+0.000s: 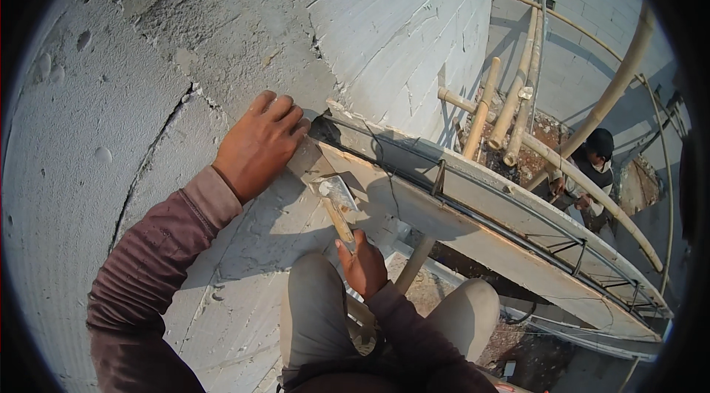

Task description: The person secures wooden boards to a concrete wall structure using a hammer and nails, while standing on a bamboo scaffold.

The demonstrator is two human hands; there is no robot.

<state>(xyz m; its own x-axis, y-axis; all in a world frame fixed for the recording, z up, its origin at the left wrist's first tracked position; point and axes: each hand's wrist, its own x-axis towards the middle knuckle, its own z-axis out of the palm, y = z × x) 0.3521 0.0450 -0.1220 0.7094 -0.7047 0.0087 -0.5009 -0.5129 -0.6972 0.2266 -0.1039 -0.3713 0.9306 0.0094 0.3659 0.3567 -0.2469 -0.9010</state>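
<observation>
A worker high on a block wall is gripping a trowel (pixel 336 204) in the right hand (pixel 362 267), whose fingers are closing around the wooden handle at its near end. The trowel is lying just right of the left hand (pixel 259 143), close to it but apart, its grey blade resting against the near end of a wooden formwork board (pixel 473 219). Its long axis is running from the right hand up and to the left, the blade pointing far-left toward the wall and the handle pointing back toward the worker's knees (pixel 314 297).

The left hand is lying palm-down on the white block wall (pixel 111 134), fingers together and nearly flat, their tips reaching the corner where the board is meeting the blockwork; it is holding nothing. A maroon sleeve (pixel 155 252) is covering that forearm.

Dark steel reinforcement bars (pixel 510 227) are running along the top of the formwork toward the right. Farther right, bamboo scaffold poles (pixel 518 97) are leaning against the wall, and a second person (pixel 592 167) in a dark cap is standing below among them.
</observation>
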